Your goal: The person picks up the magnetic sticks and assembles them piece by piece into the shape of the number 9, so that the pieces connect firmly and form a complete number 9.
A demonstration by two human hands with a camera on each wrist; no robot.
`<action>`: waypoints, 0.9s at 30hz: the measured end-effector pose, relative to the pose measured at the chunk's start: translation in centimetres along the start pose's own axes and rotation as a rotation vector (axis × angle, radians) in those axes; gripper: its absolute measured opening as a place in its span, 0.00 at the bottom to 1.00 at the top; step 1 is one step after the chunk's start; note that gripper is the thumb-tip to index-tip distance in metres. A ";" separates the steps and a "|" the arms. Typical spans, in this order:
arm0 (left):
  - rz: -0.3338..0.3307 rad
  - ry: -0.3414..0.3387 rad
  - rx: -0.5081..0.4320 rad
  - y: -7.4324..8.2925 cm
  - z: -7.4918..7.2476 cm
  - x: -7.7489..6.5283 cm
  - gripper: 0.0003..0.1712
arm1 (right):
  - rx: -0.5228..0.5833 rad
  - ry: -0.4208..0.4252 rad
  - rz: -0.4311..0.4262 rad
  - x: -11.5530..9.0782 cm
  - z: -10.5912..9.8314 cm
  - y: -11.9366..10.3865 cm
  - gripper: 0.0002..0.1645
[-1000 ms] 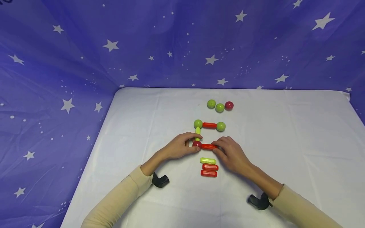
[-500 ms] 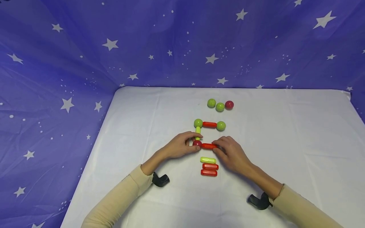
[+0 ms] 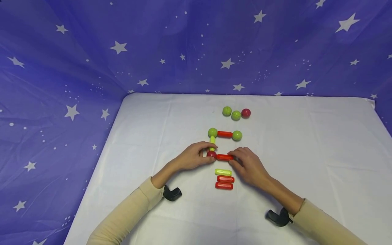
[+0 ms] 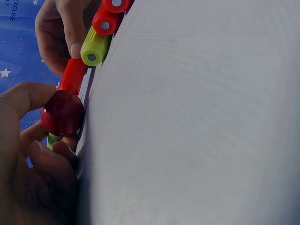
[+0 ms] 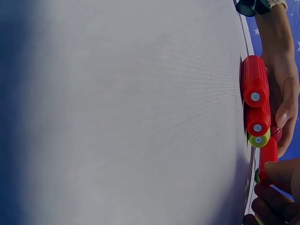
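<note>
My left hand point(image 3: 193, 156) grips a dark red ball point(image 4: 63, 113) between thumb and fingers at the near-left corner of a flat figure of rods and balls. With thumb and fingertips, my right hand point(image 3: 250, 166) pinches the right end of a red rod point(image 3: 224, 157) whose left end meets that ball. A yellow-green rod point(image 3: 212, 140) runs away from the ball to a green ball point(image 3: 212, 132), its near end partly hidden by my left fingers. From there another red rod point(image 3: 225, 134) leads right to a second green ball point(image 3: 237, 135).
Nearer me lie a loose yellow-green rod point(image 3: 223, 172) and two loose red rods point(image 3: 225, 179) in a stack of rows. Beyond the figure sit two green balls point(image 3: 236, 115) and a red ball point(image 3: 246, 113). A white cloth covers the table point(image 3: 306, 143); a starry blue sheet point(image 3: 196, 47) hangs behind it.
</note>
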State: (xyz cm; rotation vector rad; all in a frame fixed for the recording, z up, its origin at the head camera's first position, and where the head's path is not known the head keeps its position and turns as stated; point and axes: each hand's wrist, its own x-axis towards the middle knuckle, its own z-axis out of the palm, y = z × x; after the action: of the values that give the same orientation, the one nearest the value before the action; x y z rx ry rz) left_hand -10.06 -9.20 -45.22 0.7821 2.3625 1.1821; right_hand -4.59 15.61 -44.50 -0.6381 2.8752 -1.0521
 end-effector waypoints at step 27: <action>0.018 0.007 -0.002 -0.2 0.1 0.0 0.24 | 0.109 0.337 -0.036 0.8 -1.5 1.3 0.08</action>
State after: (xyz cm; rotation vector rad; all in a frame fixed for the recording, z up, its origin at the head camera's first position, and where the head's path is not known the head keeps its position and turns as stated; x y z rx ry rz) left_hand -10.05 -9.23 -45.39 0.8020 2.3647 1.1963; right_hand -6.05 17.13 -44.11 -0.5560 3.0606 -1.4375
